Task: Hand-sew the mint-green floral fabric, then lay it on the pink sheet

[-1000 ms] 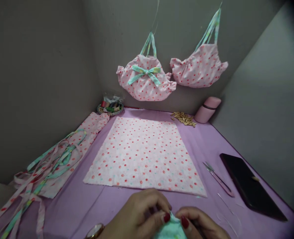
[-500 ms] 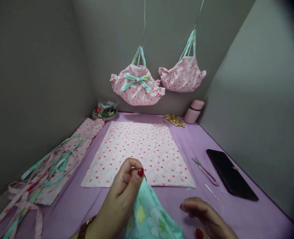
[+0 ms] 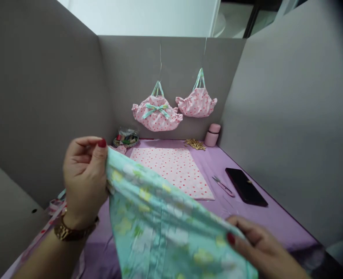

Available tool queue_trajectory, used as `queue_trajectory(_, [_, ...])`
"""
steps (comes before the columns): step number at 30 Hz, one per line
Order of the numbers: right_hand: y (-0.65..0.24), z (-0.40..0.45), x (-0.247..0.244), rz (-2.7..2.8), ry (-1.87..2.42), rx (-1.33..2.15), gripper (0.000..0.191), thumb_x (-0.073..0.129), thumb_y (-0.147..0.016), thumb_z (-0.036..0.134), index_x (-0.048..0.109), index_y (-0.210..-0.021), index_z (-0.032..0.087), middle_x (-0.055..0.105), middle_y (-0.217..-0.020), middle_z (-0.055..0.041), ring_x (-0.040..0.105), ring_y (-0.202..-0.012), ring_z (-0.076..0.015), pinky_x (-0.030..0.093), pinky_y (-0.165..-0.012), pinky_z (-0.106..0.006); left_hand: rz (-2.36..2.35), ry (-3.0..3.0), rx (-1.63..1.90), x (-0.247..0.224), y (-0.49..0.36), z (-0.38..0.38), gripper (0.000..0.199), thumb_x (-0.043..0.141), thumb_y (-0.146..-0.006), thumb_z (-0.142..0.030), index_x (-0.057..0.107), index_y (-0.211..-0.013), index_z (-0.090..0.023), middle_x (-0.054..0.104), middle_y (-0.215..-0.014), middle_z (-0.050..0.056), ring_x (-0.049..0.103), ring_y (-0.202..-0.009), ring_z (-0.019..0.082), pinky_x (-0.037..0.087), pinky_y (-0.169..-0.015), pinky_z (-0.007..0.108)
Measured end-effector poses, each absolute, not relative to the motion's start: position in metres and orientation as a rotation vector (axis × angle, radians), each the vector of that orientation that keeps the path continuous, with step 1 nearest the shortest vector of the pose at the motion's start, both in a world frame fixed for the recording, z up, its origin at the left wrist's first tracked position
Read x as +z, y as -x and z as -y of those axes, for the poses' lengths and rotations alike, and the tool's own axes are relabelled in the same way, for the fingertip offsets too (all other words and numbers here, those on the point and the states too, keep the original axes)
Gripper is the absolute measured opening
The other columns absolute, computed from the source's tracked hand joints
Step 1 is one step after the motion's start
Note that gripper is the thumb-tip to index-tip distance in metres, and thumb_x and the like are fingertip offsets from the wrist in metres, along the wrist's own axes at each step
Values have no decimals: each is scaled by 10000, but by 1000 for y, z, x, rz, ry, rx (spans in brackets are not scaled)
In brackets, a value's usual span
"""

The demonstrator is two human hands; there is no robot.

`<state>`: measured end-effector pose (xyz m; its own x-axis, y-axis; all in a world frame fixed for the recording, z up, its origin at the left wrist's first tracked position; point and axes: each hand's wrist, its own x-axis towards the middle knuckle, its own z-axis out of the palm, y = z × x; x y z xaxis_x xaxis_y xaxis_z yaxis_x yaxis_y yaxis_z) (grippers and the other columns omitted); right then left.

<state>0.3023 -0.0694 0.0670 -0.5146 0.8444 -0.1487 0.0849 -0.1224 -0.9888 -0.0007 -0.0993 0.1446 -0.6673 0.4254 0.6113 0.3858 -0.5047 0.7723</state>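
A mint-green floral fabric point(image 3: 160, 217) hangs stretched between my two hands, slanting down from left to right. My left hand point(image 3: 86, 174) pinches its upper left corner between thumb and fingers. Lower down, my right hand point(image 3: 254, 242) grips the upper edge near the right end, thumb in front. Behind it, a pink dotted fabric piece point(image 3: 171, 166) lies flat on the purple tablecloth point(image 3: 156, 144), partly covered from view. The lower part of the green fabric runs out of the frame.
Two pink dotted bags point(image 3: 158, 120) hang at the back panel. On the right lie thread snips point(image 3: 223, 186) and a dark phone point(image 3: 245, 186). Peanuts point(image 3: 195, 144), a pink flask point(image 3: 212, 135) and a basket of sewing supplies point(image 3: 126, 138) stand at the back. Pink and green straps point(image 3: 55, 207) lie left.
My left hand has risen leftward with the green fabric. My right hand, empty before, has taken hold of the fabric's other end, and it is now spread out. The camera view has tilted up.
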Motion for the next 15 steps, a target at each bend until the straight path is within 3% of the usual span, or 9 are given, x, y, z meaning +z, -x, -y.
queue_trajectory(4, [-282,27,99,1417,949,1408,281,706,-708,443,592,-753,190,562,-626,24,493,-492,-85,386,-434,-165,-1974,-1532,2409,141,41,82,149,506,-862,-303,552,-987,-239,528,-813,-48,520,-737,97,391,-647,243])
queue_trajectory(11, [-219,-37,65,1506,833,1345,309,703,-670,453,618,-727,161,540,-587,32,457,-495,-99,366,-455,-201,-2370,-1540,1979,78,108,30,122,501,-813,-211,582,-899,-176,620,-769,27,587,-694,191,427,-626,283])
queue_trajectory(15, [-195,-72,60,1447,835,1285,286,677,-673,443,604,-764,181,592,-670,15,525,-600,-133,424,-555,-232,-2471,-1560,1718,64,125,-6,140,491,-848,-213,570,-941,-146,623,-836,42,601,-768,196,461,-726,352])
